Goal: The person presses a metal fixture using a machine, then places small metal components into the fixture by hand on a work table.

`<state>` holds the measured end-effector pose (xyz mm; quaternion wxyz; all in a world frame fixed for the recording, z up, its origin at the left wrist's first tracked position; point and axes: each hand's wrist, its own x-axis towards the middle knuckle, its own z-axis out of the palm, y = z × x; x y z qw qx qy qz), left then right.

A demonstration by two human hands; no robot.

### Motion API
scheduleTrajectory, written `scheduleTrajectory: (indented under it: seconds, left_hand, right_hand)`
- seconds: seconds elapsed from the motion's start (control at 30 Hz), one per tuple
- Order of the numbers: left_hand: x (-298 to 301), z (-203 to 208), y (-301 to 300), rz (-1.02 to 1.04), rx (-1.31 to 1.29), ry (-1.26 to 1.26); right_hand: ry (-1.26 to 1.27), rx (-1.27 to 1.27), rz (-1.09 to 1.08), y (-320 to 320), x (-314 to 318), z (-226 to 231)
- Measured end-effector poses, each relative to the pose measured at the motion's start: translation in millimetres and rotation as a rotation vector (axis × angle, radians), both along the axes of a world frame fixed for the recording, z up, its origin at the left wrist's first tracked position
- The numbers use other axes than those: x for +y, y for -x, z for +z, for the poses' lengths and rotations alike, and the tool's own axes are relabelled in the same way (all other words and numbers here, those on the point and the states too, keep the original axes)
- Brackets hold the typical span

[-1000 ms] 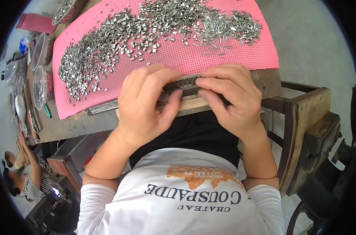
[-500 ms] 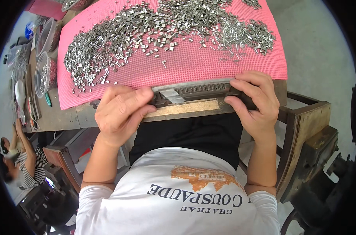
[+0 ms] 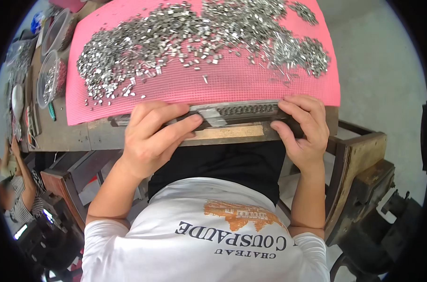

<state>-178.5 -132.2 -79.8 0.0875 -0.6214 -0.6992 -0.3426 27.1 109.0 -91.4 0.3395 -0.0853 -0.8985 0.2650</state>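
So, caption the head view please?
Left hand and right hand hold a dark bar near a pink mat strewn with metal bits.

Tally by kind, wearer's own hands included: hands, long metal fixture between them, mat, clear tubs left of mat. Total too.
Left hand and right hand: 2
Long metal fixture: 1
Pink mat: 1
Clear tubs in plain view: 2
Total: 6
Loose small metal pieces: too many to count, excluded.
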Motion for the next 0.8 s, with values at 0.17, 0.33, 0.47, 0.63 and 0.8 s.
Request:
scheduleTrajectory:
  seconds: [0.17,0.33,0.47,0.63,0.8]
  left_hand:
    - [-10.9,8.1,9.2,-0.044,-0.045,0.065]
    - [-28.1,12.2,24.9,-0.054,-0.042,0.027]
    - [-45.6,18.7,36.1,0.049,-0.006,0.005]
    - [-52.6,45.0,49.8,0.054,-0.193,0.091]
    - [-28.5,65.3,68.0,0.123,-0.086,-0.016]
  right_hand:
    - [-0.048,-0.063,-0.034,0.0,-22.8,14.2]
    - [-0.090,-0.089,-0.035,16.0,-39.7,23.1]
    - [-0.150,-0.109,0.029,37.7,-52.2,34.0]
    - [-0.125,-0.170,0.104,58.6,-51.6,65.4]
    - [-0.264,-0.095,0.168,104.0,-48.1,73.8]
